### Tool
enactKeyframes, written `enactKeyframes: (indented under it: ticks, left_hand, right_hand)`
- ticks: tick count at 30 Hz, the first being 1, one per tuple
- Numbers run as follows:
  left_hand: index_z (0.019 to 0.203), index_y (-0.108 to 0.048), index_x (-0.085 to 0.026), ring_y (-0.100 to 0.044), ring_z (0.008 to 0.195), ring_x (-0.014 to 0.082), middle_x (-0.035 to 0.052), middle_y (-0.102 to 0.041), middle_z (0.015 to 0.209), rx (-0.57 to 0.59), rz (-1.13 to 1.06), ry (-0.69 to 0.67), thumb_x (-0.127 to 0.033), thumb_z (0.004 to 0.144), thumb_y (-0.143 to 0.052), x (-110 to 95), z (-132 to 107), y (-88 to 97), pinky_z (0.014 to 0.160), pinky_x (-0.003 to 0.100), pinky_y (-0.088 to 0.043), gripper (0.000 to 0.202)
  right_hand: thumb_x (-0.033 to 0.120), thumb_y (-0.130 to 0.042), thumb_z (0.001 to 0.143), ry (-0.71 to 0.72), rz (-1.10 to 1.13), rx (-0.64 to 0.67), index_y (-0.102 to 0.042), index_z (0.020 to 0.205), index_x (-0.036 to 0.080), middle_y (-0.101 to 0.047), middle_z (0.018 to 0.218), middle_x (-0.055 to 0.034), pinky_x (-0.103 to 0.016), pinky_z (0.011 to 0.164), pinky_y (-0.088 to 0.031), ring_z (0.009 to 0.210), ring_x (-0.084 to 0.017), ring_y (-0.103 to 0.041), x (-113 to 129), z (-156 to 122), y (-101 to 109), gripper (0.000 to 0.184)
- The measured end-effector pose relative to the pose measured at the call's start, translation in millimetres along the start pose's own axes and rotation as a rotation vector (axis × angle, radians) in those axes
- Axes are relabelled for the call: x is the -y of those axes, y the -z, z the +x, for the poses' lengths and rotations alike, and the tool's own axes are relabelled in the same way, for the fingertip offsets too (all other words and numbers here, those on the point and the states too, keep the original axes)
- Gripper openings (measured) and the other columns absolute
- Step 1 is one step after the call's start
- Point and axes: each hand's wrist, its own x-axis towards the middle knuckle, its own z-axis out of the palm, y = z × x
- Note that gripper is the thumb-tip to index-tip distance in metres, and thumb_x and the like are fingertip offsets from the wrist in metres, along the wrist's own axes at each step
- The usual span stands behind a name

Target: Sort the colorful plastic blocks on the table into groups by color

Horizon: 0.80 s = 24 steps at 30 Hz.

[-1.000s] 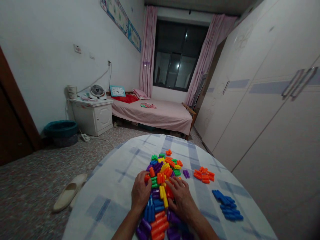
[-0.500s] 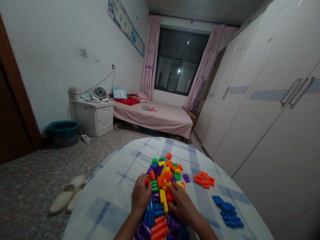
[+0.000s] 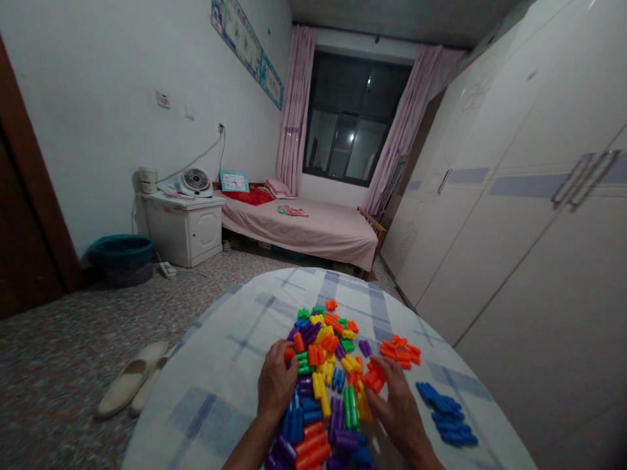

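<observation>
A pile of colourful plastic building blocks [image 3: 323, 395], made of short joined tubes, runs along the middle of the table. At its left edge my left hand [image 3: 277, 380] has its fingers curled round an orange block [image 3: 289, 354], partly hidden by them. To the right of the pile, my right hand [image 3: 400, 403] grips orange blocks [image 3: 374, 377] between thumb and fingers. A yellow block [image 3: 363, 403] lies beside its thumb. Beyond this hand is a separate group of orange blocks [image 3: 400, 352]. Several blue blocks [image 3: 447, 415] lie grouped farther right.
A checked white and blue cloth [image 3: 206, 385] covers the round-edged table. Pale shoes [image 3: 130, 382] stand on the floor at left. Behind are a bed [image 3: 313, 228], a white bedside cabinet [image 3: 189, 228] with a fan [image 3: 196, 183], and a teal basin [image 3: 121, 251]. Tall wardrobes [image 3: 539, 261] line the right.
My right hand has moved right, out of the pile, carrying orange blocks. Green, purple and blue blocks it covered now show. My left hand stays in place.
</observation>
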Motion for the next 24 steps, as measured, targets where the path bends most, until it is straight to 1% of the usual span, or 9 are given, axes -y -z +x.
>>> enactKeyframes:
  ticks: [3,4,6,9,12,18,21,24]
  left_hand:
    - [0.101,-0.059,-0.021,-0.056,0.105,0.0192,0.0056,-0.060,0.110,-0.005,0.000,0.003,-0.023,0.080,-0.044,0,0,0.4,0.096,0.036,-0.043,0.027]
    - [0.101,-0.059,-0.021,-0.056,0.105,0.0195,0.0057,-0.060,0.110,-0.004,0.000,0.006,-0.024,0.080,-0.044,0,0,0.1,0.096,0.036,-0.043,0.026]
    - [0.102,-0.059,-0.021,-0.055,0.106,0.0202,0.0061,-0.060,0.111,0.004,-0.004,0.007,-0.025,0.080,-0.044,2,0,-0.8,0.097,0.037,-0.042,0.027]
    - [0.103,-0.059,-0.021,-0.055,0.107,0.0210,0.0061,-0.059,0.112,0.014,-0.024,0.016,-0.027,0.081,-0.044,5,1,-2.2,0.099,0.039,-0.041,0.027]
    - [0.101,-0.059,-0.021,-0.054,0.108,0.0218,0.0068,-0.059,0.113,0.002,-0.084,0.028,-0.031,0.081,-0.046,5,2,-2.0,0.100,0.040,-0.041,0.027]
    - [0.101,-0.061,-0.019,-0.056,0.107,0.0213,0.0084,-0.061,0.110,-0.030,-0.282,-0.034,-0.041,0.085,-0.043,-3,4,3.6,0.098,0.039,-0.044,0.033]
    - [0.100,-0.061,-0.019,-0.057,0.105,0.0213,0.0081,-0.062,0.107,-0.051,-0.296,-0.036,-0.044,0.085,-0.041,-4,3,5.7,0.098,0.040,-0.044,0.036]
    - [0.098,-0.062,-0.018,-0.057,0.104,0.0223,0.0087,-0.063,0.106,-0.080,-0.266,-0.022,-0.046,0.084,-0.040,1,4,5.1,0.098,0.041,-0.044,0.038]
  right_hand:
    - [0.039,-0.053,0.078,-0.074,-0.053,-0.064,-0.052,0.119,0.022,-0.054,0.121,-0.0095,-0.044,0.101,-0.039,0.117,-0.027,-0.048,-34,-16,-1,0.044]
    - [0.040,-0.054,0.077,-0.094,-0.075,-0.064,-0.053,0.119,0.021,-0.054,0.122,-0.0106,-0.044,0.101,-0.039,0.117,-0.028,-0.048,-41,-22,-3,0.046]
    - [0.040,-0.054,0.076,-0.130,-0.127,-0.041,-0.054,0.120,0.020,-0.055,0.122,-0.0122,-0.045,0.100,-0.039,0.117,-0.029,-0.049,-48,-31,-8,0.048]
    - [0.039,-0.052,0.077,-0.157,-0.176,0.011,-0.056,0.120,0.022,-0.056,0.123,-0.0116,-0.044,0.098,-0.040,0.117,-0.029,-0.050,-45,-37,-16,0.047]
    - [0.039,-0.050,0.079,-0.169,-0.193,0.027,-0.056,0.120,0.022,-0.056,0.124,-0.0110,-0.042,0.096,-0.041,0.117,-0.027,-0.050,-36,-36,-19,0.045]
    - [0.039,-0.050,0.079,-0.186,-0.184,0.045,-0.057,0.119,0.018,-0.056,0.123,-0.0120,-0.039,0.098,-0.039,0.117,-0.025,-0.051,-26,-29,-11,0.046]
    - [0.035,-0.049,0.079,-0.187,-0.158,0.079,-0.061,0.113,0.018,-0.055,0.125,-0.0123,-0.039,0.098,-0.038,0.118,-0.025,-0.050,-23,-26,-7,0.039]
    - [0.030,-0.049,0.078,-0.155,-0.132,0.096,-0.063,0.105,0.020,-0.055,0.124,-0.0111,-0.038,0.099,-0.036,0.119,-0.024,-0.049,-20,-23,-5,0.032]
